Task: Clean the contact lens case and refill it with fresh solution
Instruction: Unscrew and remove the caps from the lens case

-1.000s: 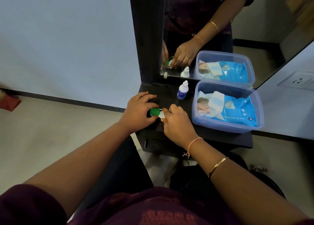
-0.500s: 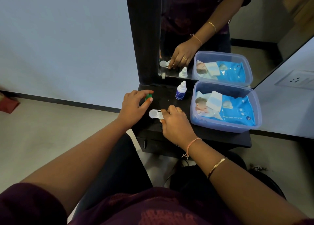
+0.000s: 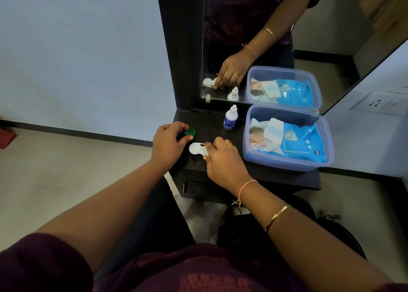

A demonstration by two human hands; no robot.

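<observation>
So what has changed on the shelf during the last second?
The left hand lifted the green cap off the lens case and moved it left, toward the mirror, still pinching it. That side of the case is now uncovered. The right hand keeps holding the case; the bottle and wipes box stayed.

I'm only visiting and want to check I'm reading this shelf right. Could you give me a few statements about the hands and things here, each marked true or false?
1. The left hand pinches the green cap. True.
2. The green cap is screwed onto the white case. False: it is off the case, held apart to its left.
3. The right hand holds the white case. True.
4. The bottle lies on its side. False: it stands upright beside the plastic box.
5. The pack of wipes sits inside the plastic box. True.
</observation>
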